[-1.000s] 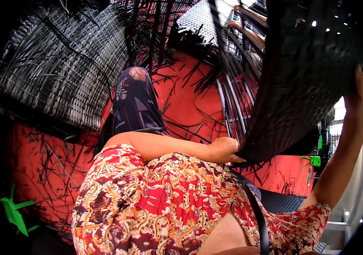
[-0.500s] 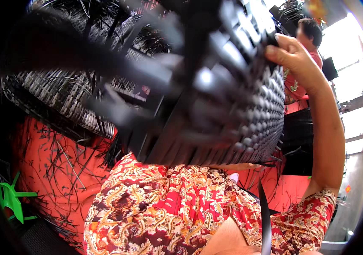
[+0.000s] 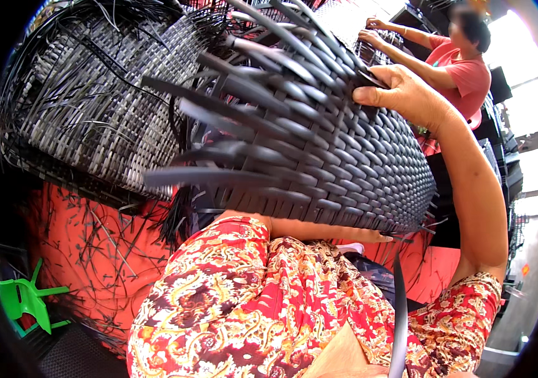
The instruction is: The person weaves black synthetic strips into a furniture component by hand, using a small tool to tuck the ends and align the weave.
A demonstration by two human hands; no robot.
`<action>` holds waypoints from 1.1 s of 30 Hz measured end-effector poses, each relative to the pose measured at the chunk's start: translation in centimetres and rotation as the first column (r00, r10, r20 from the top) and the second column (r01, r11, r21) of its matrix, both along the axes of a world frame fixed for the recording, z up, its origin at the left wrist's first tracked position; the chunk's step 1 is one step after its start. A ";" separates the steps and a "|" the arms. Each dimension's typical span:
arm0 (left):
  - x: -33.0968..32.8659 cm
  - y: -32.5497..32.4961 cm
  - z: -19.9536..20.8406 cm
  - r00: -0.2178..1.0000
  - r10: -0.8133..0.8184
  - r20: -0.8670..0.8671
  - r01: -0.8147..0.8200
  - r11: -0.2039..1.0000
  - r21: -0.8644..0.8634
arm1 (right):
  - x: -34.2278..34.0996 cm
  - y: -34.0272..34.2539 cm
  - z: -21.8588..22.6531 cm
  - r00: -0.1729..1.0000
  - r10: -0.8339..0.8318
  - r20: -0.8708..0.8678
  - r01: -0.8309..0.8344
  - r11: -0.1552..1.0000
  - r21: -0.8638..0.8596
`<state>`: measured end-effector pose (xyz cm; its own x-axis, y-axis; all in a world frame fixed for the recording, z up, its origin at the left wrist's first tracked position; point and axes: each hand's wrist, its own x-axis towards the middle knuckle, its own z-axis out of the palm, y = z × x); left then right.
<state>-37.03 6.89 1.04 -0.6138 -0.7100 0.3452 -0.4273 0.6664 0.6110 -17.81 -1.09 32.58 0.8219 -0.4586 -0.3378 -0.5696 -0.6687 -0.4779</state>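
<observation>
A dark grey woven strip panel (image 3: 357,148) is tilted across the middle, loose strip ends fanning out from its left side. My right hand (image 3: 398,91) is closed on its upper edge, thumb on the near face and fingers behind. Below the panel my left forearm reaches rightward. My left hand (image 3: 363,235) lies stretched along the lower edge, a straight finger showing; the panel hides much of it. A single dark strip (image 3: 398,318) stands close in front at the lower right.
A large grey woven piece (image 3: 111,94) with tangled strands lies at the upper left. Strip scraps litter the red floor covering (image 3: 111,252). A green plastic stool (image 3: 29,299) stands lower left. At the upper right a person (image 3: 461,72) in a red shirt handles another woven piece.
The panel has swung away from the view and turned, so its woven face shows clearly. My right hand has moved a little left and down with it. The other person is more in view.
</observation>
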 end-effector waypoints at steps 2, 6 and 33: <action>0.1 -0.4 0.3 1.000 -0.001 0.000 0.001 1.000 0.004 | -0.4 -1.3 -0.7 0.999 -0.035 -0.012 0.034 0.999 -0.028; -0.3 -1.4 1.2 1.000 -0.002 -0.004 0.002 1.000 -0.008 | -2.1 -1.2 0.3 0.994 -0.082 0.067 0.080 0.996 0.032; 5.0 -3.7 0.6 0.980 0.057 -0.189 0.011 0.940 0.341 | 7.0 -7.6 -8.1 0.981 -0.001 -0.195 -0.098 0.862 -0.498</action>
<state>-32.02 3.17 1.62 -0.5416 -0.8185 0.1917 -0.2911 0.3966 0.8706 -10.79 -8.68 24.48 0.7940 -0.5676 -0.2175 -0.5737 -0.8181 0.0406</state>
